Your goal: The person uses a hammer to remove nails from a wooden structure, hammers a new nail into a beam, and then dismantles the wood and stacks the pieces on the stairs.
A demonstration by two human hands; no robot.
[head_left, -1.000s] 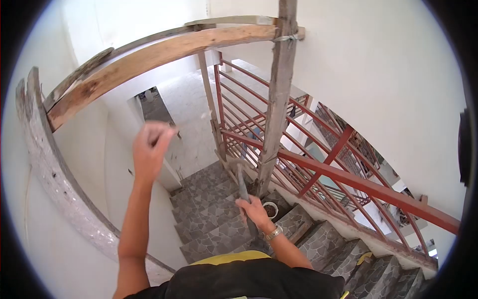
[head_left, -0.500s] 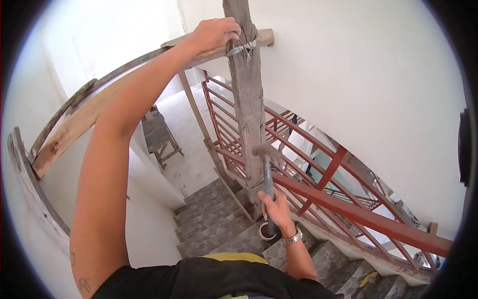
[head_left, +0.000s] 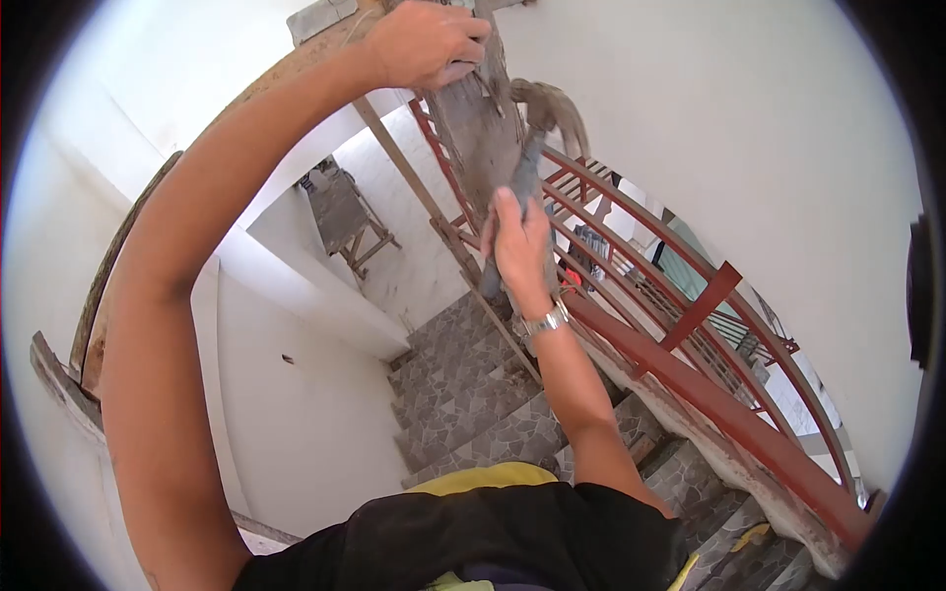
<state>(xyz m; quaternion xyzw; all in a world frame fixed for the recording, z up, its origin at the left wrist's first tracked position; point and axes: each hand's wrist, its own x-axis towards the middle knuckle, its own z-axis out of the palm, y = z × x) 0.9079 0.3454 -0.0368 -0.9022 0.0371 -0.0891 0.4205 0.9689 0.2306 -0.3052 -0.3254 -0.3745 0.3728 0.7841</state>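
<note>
In the head view my right hand (head_left: 520,246) is wrapped round the handle of a claw hammer (head_left: 532,153). The hammer is raised, its dirty head and curved claw at the right side of a rough wooden post (head_left: 483,148). My left hand (head_left: 429,44) reaches up to the top of that post, fingers curled in against the wood. What sits between those fingers is hidden. A wooden beam (head_left: 325,49) meets the post behind my left hand and curves off to the left.
Grey stone-patterned stairs (head_left: 463,394) run below me. Along the right goes a red metal railing (head_left: 680,379). A wooden bench (head_left: 345,212) stands on the pale floor below. White walls (head_left: 305,364) rise on both sides, and a thin wooden prop (head_left: 404,172) leans by the post.
My right hand has lifted the hammer up along the post, toward my left hand. The view has tilted down, so the post's top sits higher. My left hand stays at the joint.
</note>
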